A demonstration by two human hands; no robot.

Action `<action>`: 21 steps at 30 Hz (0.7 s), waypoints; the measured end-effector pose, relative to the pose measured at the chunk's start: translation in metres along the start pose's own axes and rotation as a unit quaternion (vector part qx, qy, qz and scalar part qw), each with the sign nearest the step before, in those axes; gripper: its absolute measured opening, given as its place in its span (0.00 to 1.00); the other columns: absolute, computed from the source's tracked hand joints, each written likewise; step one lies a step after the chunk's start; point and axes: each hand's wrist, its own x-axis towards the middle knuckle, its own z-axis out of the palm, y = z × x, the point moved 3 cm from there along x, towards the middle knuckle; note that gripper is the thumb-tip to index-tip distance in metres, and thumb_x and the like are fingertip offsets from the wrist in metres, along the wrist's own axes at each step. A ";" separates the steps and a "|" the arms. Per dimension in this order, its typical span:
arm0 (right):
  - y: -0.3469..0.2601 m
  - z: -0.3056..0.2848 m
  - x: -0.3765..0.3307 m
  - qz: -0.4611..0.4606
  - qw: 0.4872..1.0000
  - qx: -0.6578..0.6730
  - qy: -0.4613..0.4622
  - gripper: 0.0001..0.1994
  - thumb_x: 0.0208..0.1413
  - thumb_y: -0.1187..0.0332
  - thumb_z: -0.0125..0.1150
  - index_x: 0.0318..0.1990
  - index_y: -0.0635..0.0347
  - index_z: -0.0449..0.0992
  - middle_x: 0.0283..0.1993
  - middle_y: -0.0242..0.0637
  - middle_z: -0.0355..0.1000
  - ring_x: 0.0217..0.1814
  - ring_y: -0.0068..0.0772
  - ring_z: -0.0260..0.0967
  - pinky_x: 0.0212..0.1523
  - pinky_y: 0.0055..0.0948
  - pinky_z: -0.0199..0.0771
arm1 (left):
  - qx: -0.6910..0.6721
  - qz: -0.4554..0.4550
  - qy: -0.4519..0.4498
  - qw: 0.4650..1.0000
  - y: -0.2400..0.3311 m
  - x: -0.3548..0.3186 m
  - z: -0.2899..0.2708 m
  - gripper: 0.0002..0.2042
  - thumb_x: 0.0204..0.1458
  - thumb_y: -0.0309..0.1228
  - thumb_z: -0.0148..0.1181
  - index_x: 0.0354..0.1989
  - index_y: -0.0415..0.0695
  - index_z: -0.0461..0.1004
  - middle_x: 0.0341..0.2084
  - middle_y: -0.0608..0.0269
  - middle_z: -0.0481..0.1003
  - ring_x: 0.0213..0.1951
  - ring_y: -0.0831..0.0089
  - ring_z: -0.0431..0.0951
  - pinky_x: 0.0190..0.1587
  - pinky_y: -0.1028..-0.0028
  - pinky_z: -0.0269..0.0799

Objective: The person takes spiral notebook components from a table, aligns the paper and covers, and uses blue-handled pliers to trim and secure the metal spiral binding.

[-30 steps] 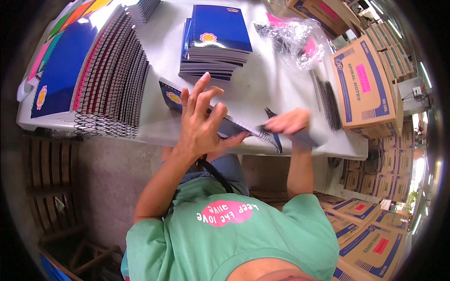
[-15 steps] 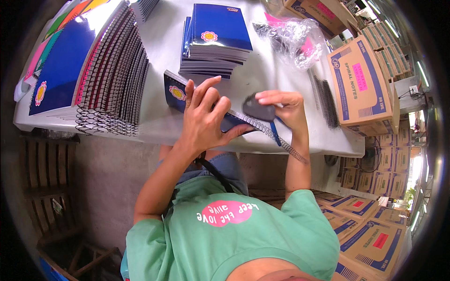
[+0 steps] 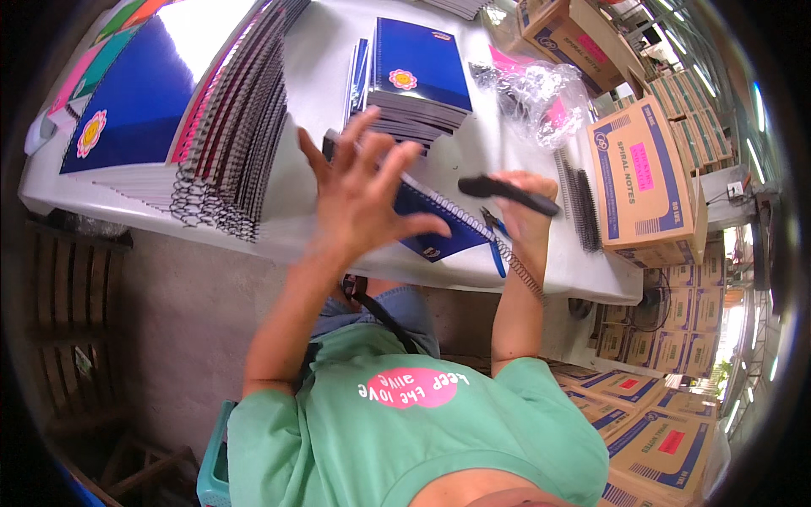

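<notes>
A blue-covered notebook [image 3: 439, 235] lies at the table's front edge, a thin wire coil [image 3: 517, 264] threaded along its spine and trailing past its right end. My left hand [image 3: 365, 198] is over the notebook with fingers spread, holding nothing; whether it touches the cover is unclear. In my right hand [image 3: 532, 224] is a flat dark pad [image 3: 507, 193], seen nearly edge-on, above the coil; its exact kind is not plain. Blue-handled pliers [image 3: 497, 252] rest beside my right wrist, partly behind the coil.
Behind the notebook stands a stack of blue notebooks [image 3: 422, 63]. A taller pile of coil-bound notebooks [image 3: 135, 110] fills the left. Loose dark coils [image 3: 583, 207], a clear plastic bag [image 3: 545, 106] and a cardboard box [image 3: 646, 177] are at the right.
My left hand has lifted and spread its fingers off the notebook, which now lies lower and flatter. The pad in my right hand has turned edge-on and moved slightly right. The view has shifted.
</notes>
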 end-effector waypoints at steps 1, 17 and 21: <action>0.001 0.008 0.003 0.044 0.993 -0.080 -0.075 0.17 0.36 0.91 0.54 0.35 0.65 0.80 0.39 0.49 0.76 0.43 0.39 0.76 0.45 0.30 0.76 | 0.015 -0.010 -0.012 1.000 -0.018 0.001 -0.005 0.34 0.22 0.63 0.68 0.34 0.50 0.73 0.35 0.67 0.67 0.54 0.64 0.63 0.63 0.46 0.37; 0.014 0.028 0.038 0.205 0.922 -0.328 -0.032 0.10 0.41 0.87 0.57 0.30 0.66 0.80 0.37 0.47 0.77 0.43 0.41 0.76 0.44 0.29 0.75 | -0.117 -0.007 0.048 0.992 -0.034 0.009 -0.007 0.28 0.16 0.52 0.76 0.17 0.42 0.71 0.53 0.56 0.60 0.60 0.52 0.55 0.60 0.58 0.58; 0.015 0.047 0.042 0.120 0.929 -0.306 -0.172 0.15 0.39 0.89 0.54 0.33 0.62 0.81 0.39 0.51 0.77 0.42 0.41 0.76 0.45 0.30 0.74 | -0.161 -0.043 0.040 0.985 -0.040 0.004 -0.005 0.30 0.15 0.53 0.76 0.21 0.43 0.70 0.54 0.54 0.58 0.59 0.51 0.55 0.58 0.59 0.61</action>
